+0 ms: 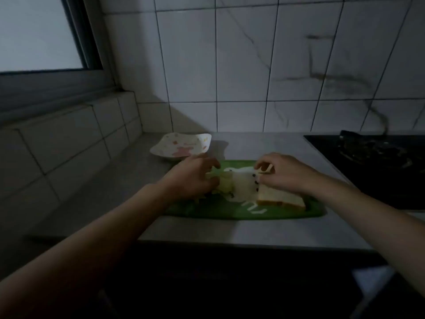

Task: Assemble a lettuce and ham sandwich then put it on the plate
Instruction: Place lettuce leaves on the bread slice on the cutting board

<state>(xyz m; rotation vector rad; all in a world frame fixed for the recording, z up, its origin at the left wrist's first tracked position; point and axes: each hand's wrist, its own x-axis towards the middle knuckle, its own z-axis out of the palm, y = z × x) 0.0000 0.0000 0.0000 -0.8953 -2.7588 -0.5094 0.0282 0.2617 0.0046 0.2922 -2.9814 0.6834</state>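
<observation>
1. I stand at a dim grey kitchen counter, looking down at both of my bare arms reaching forward.
2. A green cutting board lies flat on the counter in front of me, with a white printed figure across its middle.
3. My left hand rests on the board's left side, fingers curled down onto pale green lettuce. I cannot tell whether they grip it or only press on it.
4. My right hand is over the board's right side. Its thumb and forefinger are pinched narrowly on the far edge of a bread slice, which lies on the board with its crust toward me.
5. The ham is not somewhere I can make out; the light is too low.
6. A white plate with a pink and yellow pattern and upturned corners sits on the counter just behind the board's left end, beyond my left hand.
7. A black gas hob is set into the counter to my right.
8. White tiled walls rise behind, with a window at upper left.
</observation>
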